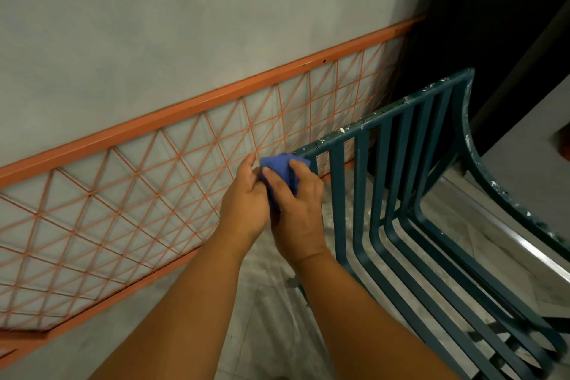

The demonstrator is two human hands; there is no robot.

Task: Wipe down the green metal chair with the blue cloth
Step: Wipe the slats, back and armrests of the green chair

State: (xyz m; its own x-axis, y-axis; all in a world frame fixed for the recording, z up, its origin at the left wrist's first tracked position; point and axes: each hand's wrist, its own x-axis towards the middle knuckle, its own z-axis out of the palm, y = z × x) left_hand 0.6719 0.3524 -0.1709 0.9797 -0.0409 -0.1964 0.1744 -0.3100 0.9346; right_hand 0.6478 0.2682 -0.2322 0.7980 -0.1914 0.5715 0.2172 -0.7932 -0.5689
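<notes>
Both hands hold the blue cloth (pixel 279 176) between them, bunched into a small wad. The left hand (pixel 246 200) pinches it from the left side with thumb and fingers, and the right hand (pixel 297 210) has its fingers curled around it from the right and from below. The wad is just beside the left end of the top rail of the green metal chair (pixel 401 182), at the corner where the rail meets the first vertical slat. Whether the cloth already touches the metal there, I cannot tell; it looks very close or in light contact.

The chair stands on the floor (pixel 262 302), near the wall (pixel 185 25), in front of an orange lattice railing (pixel 154 170). Its backrest slats run down and bend forward into the seat, toward the lower right edge of the view.

In my judgement the task is at its beginning or in an early part. White specks and patches are visible along the top rail and down the curved right frame of the chair, so these parts do not look wiped. Some of the specks may be dried paint, which a cloth would not remove. The hands seem to arrange or fold the cloth more than to rub with it. What is left, as far as one can see, is nearly everything: the top rail, each slat of the back, the seat bars and the side frame. The legs are mostly out of the view.
</notes>
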